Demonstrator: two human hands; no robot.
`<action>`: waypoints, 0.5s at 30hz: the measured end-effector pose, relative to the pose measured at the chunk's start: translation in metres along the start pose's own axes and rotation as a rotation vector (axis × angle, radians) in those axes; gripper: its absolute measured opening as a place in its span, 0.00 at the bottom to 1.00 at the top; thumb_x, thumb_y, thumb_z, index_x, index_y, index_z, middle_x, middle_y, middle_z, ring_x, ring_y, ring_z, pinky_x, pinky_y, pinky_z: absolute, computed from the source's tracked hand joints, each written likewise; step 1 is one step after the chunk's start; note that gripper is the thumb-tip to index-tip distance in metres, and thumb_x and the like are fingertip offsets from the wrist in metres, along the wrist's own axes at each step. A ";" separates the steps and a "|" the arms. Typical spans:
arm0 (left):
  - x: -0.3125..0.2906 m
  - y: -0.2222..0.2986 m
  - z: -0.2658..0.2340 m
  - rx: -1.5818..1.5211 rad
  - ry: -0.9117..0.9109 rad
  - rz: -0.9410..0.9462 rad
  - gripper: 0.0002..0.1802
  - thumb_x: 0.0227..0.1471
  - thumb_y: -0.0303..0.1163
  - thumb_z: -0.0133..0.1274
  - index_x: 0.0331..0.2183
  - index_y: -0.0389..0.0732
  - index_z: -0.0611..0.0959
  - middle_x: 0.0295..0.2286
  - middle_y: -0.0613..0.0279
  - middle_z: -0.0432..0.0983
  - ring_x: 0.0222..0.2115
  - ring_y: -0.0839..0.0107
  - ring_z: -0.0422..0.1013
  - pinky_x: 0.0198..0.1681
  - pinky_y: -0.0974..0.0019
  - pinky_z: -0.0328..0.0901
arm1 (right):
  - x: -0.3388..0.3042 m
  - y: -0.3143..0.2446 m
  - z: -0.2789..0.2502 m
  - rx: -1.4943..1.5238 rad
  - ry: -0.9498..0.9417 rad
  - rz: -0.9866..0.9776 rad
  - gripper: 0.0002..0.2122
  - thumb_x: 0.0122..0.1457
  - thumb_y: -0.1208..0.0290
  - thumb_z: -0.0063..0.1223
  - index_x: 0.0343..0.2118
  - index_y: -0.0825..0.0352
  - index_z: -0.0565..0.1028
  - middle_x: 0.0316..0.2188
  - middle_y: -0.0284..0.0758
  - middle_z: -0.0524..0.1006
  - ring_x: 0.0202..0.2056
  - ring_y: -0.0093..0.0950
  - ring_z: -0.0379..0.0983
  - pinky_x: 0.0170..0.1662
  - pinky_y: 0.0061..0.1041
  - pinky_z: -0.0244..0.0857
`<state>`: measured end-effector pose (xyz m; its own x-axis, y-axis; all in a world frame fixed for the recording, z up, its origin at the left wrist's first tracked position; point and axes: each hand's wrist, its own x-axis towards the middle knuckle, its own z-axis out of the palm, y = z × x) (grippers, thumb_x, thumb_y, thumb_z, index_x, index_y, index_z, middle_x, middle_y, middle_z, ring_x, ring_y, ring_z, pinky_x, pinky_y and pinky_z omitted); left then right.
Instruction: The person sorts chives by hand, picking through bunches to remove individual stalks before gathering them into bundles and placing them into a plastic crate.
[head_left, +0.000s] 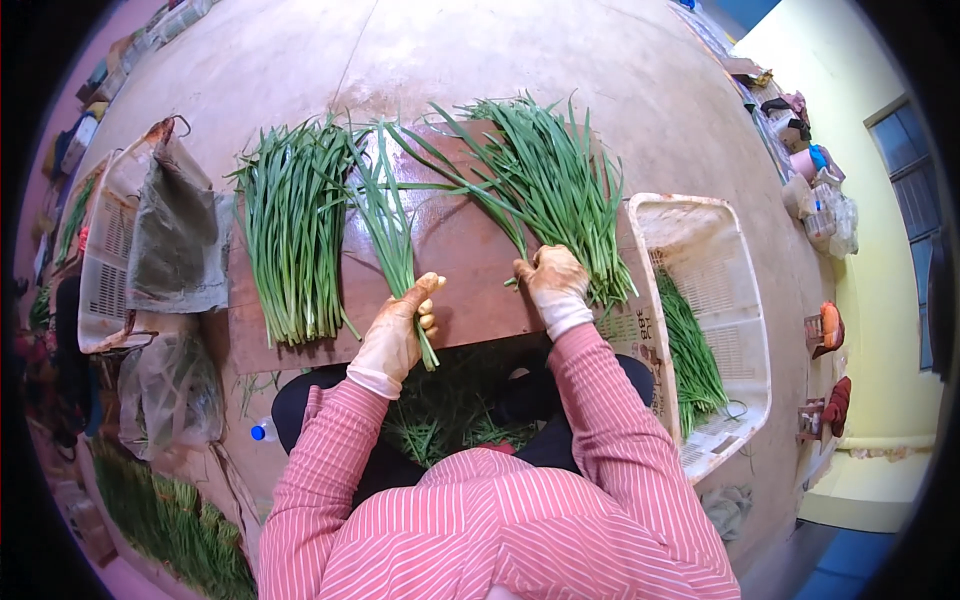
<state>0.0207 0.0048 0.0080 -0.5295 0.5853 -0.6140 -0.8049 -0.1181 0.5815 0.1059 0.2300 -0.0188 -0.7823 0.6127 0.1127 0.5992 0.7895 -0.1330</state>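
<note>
My gloved left hand [395, 338] is closed around a small bunch of garlic chives [388, 225], leaves pointing away from me and cut ends sticking out below the fist. At the near edge of the right-hand pile of garlic chives [545, 165], my gloved right hand [555, 280] is closed in a pinch on a few chive stems, whose leaves stretch to the upper left. A larger, neatly lined-up pile of chives [295, 235] lies on the left of the brown board [440, 300]. Both gloves are stained brownish.
A white plastic crate [735, 300] with more chives stands at the right. On the left are another crate [105, 270] draped with a grey cloth [180, 235], a clear plastic bag [170, 390] and a blue-capped bottle [262, 431]. Loose trimmings [440, 420] lie below the board between my legs.
</note>
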 end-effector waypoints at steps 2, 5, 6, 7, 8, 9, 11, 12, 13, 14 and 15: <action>0.002 -0.001 0.002 0.006 -0.030 -0.009 0.13 0.51 0.40 0.59 0.36 0.42 0.81 0.18 0.76 0.61 0.17 0.82 0.55 0.21 0.76 0.53 | 0.010 -0.001 0.000 -0.071 -0.123 0.035 0.19 0.47 0.50 0.60 0.28 0.65 0.77 0.28 0.40 0.76 0.32 0.38 0.75 0.35 0.35 0.69; 0.006 -0.007 -0.004 -0.016 -0.030 -0.030 0.13 0.49 0.38 0.60 0.35 0.42 0.81 0.17 0.76 0.61 0.16 0.82 0.54 0.20 0.75 0.52 | -0.002 -0.016 0.002 0.120 -0.199 0.050 0.16 0.47 0.54 0.61 0.27 0.64 0.78 0.30 0.41 0.78 0.34 0.39 0.76 0.37 0.35 0.69; 0.008 -0.010 -0.007 -0.015 -0.036 -0.061 0.13 0.49 0.39 0.60 0.35 0.42 0.81 0.16 0.76 0.60 0.16 0.81 0.53 0.19 0.75 0.52 | -0.017 -0.026 -0.005 0.236 -0.229 0.043 0.14 0.47 0.55 0.61 0.26 0.62 0.78 0.29 0.40 0.78 0.34 0.38 0.76 0.37 0.35 0.69; 0.007 -0.010 -0.005 -0.020 -0.063 -0.072 0.13 0.49 0.39 0.60 0.34 0.42 0.81 0.16 0.75 0.62 0.15 0.81 0.55 0.19 0.75 0.53 | -0.035 -0.032 -0.011 0.308 -0.195 -0.002 0.13 0.48 0.55 0.61 0.25 0.62 0.78 0.28 0.40 0.78 0.33 0.38 0.76 0.36 0.35 0.69; 0.005 -0.012 -0.003 -0.023 -0.054 -0.073 0.13 0.49 0.39 0.60 0.34 0.42 0.81 0.16 0.75 0.62 0.15 0.81 0.55 0.19 0.75 0.53 | -0.051 -0.039 -0.015 0.382 -0.165 -0.048 0.13 0.48 0.56 0.60 0.25 0.62 0.78 0.27 0.39 0.78 0.32 0.37 0.76 0.36 0.35 0.69; 0.003 -0.013 -0.002 0.011 -0.038 -0.092 0.14 0.50 0.38 0.60 0.36 0.41 0.81 0.16 0.76 0.62 0.15 0.82 0.56 0.19 0.75 0.52 | -0.066 -0.047 -0.024 0.485 -0.258 -0.035 0.13 0.49 0.58 0.61 0.24 0.64 0.77 0.27 0.38 0.77 0.32 0.35 0.76 0.36 0.32 0.68; 0.001 -0.016 -0.004 0.048 -0.089 -0.137 0.13 0.52 0.38 0.57 0.37 0.40 0.80 0.16 0.76 0.63 0.16 0.82 0.58 0.19 0.76 0.53 | -0.079 -0.063 -0.051 0.709 -0.553 0.108 0.12 0.50 0.62 0.62 0.24 0.68 0.76 0.24 0.36 0.76 0.29 0.26 0.75 0.34 0.24 0.67; 0.002 -0.017 -0.004 0.050 -0.089 -0.141 0.13 0.52 0.38 0.57 0.37 0.40 0.80 0.16 0.76 0.63 0.16 0.82 0.58 0.19 0.76 0.53 | -0.086 -0.060 -0.040 0.743 -0.502 0.065 0.14 0.51 0.63 0.62 0.26 0.70 0.75 0.24 0.34 0.77 0.29 0.21 0.74 0.33 0.22 0.67; 0.003 -0.019 -0.005 0.084 -0.141 -0.120 0.13 0.52 0.38 0.56 0.37 0.40 0.80 0.16 0.76 0.63 0.16 0.82 0.58 0.19 0.77 0.53 | -0.088 -0.058 -0.029 0.865 -0.471 0.094 0.13 0.51 0.62 0.62 0.27 0.69 0.76 0.23 0.33 0.77 0.27 0.21 0.73 0.32 0.23 0.66; 0.004 -0.020 -0.005 0.117 -0.193 -0.099 0.13 0.53 0.38 0.55 0.37 0.40 0.80 0.16 0.76 0.63 0.16 0.82 0.58 0.20 0.77 0.53 | -0.090 -0.057 -0.023 0.986 -0.438 0.122 0.12 0.51 0.62 0.61 0.27 0.67 0.77 0.22 0.33 0.77 0.25 0.21 0.71 0.31 0.23 0.65; -0.002 -0.015 0.000 0.127 -0.205 -0.131 0.14 0.54 0.38 0.53 0.38 0.39 0.80 0.16 0.76 0.63 0.16 0.82 0.58 0.20 0.77 0.52 | -0.089 -0.056 -0.025 0.987 -0.439 0.127 0.12 0.51 0.62 0.61 0.27 0.67 0.77 0.22 0.33 0.77 0.25 0.21 0.71 0.31 0.23 0.65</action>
<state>0.0340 0.0059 0.0005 -0.3473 0.7405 -0.5754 -0.8161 0.0636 0.5744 0.1462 0.1322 0.0028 -0.8345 0.4663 -0.2934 0.4323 0.2240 -0.8735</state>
